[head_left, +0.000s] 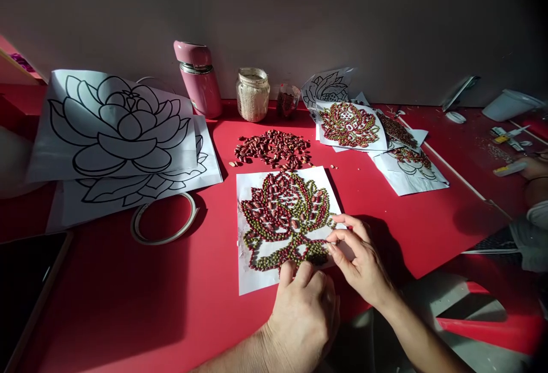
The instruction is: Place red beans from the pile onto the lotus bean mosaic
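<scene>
In front of me lies a white sheet (285, 287) with a flower design (291, 202) made of dark red beans, green beans and larger speckled beans. My left hand (303, 310) is curled at the sheet's lower edge, its knuckles over the bottom of the design. Whatever its fingers may hold is hidden. At the right edge of the sheet is my right hand (357, 259), thumb and forefinger drawn together beside the bean outline. Anything pinched there is too small to make out. Just beyond the sheet is a loose heap of speckled red beans (276, 148).
Line-drawn flower sheets (124, 122) and a tape roll (165, 219) are left. A pink flask (199, 82), a glass jar (252, 96) and a small cup (287, 101) stand behind. Finished bean pictures (351, 126) lie right. Another person's hand (537, 167) shows far right, near glue bottles (509, 169).
</scene>
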